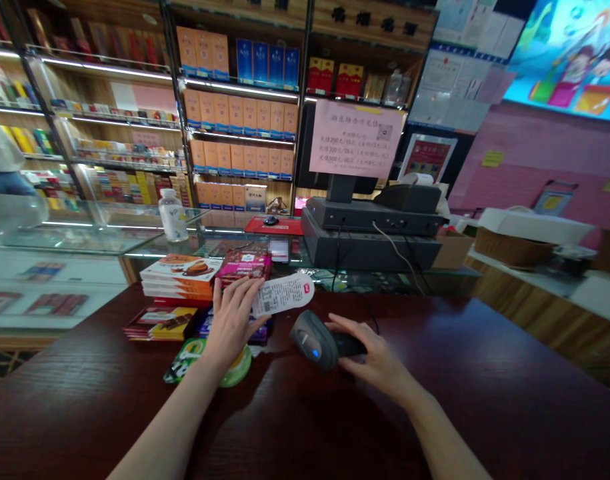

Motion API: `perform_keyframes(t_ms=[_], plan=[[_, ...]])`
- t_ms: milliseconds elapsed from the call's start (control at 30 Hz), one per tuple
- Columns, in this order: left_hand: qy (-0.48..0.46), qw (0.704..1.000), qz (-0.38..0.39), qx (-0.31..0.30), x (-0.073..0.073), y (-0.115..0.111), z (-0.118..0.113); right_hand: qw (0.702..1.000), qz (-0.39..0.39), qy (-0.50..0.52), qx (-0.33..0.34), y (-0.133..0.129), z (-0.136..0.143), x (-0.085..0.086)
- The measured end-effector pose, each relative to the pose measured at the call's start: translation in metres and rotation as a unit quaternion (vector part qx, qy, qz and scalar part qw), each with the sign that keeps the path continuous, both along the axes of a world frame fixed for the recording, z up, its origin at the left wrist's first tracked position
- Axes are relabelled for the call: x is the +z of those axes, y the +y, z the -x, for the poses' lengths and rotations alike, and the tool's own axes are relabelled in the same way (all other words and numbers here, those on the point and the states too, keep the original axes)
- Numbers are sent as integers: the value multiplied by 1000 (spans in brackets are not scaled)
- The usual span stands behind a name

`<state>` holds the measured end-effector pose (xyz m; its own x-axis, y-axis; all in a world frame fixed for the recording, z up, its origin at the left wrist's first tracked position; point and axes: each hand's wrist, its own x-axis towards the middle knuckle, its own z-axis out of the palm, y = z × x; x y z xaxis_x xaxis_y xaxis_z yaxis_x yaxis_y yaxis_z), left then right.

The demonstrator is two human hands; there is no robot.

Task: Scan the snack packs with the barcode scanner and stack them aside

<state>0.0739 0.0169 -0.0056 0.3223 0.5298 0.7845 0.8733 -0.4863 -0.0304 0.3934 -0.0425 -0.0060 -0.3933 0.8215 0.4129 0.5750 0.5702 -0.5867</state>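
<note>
My left hand [235, 317] reaches over the goods, with a white round-ended package [285, 295] between its thumb and fingers. Small print and a barcode cover the package's visible side. My right hand [367, 350] grips a dark grey barcode scanner [317, 343] by its handle, and a blue light glows on the scanner head. The scanner is just below and to the right of the package, apart from it. Under and around my left hand are a magenta chocolate pack [242, 265], a purple pack partly hidden, a green pouch [182, 360] and a round light-green pack [237, 368].
White-and-orange boxes [179, 277] are stacked left, behind red and yellow chocolate bars [159, 323]. A white bottle [173, 215] stands on the glass counter. Behind are a cash-register terminal [375, 220] with a pink sign [357, 139] and shelves of boxes. Another person's clothing shows far left.
</note>
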Motion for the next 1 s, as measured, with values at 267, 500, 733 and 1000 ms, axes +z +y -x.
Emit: perform_keyframes(t_ms=[267,500,733,1000], plan=[[9,1000,17,-7,-1,1,0,999,4,-17,30,-7,10,8],[7,1000,14,-6,1,-2,-1,999,22,-20,38,-9,11,9],[1,1000,-1,-7,0,-1,-2,999,21,-20,37,-7,8,4],[3,1000,6,-9,-1,0,1,997,20,-72,33,-1,8,-3]])
